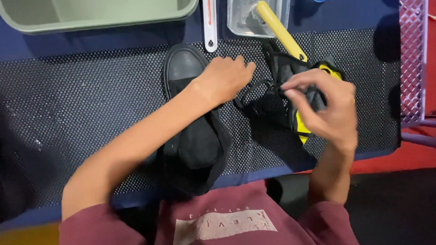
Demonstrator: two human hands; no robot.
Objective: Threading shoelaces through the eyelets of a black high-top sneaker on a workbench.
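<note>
black shoe (193, 131) unlaced, black-and-yellow shoe (295, 90), lace pinched by fingers (290, 93)

1. A maroon long-sleeved top (218, 218) is worn, with the sleeves pushed up towards the elbows.
2. A pale rectangular print with lettering is seen on the chest.
3. Both forearms and the left hand (225, 77) and right hand (329, 109) are left bare.
4. What may be a ring is glimpsed on the right hand, though blurred.

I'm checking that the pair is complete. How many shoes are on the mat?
2. A black shoe lies under the left forearm, its toe by the left hand. A black-and-yellow shoe sits to its right, partly hidden by the right hand.
</note>
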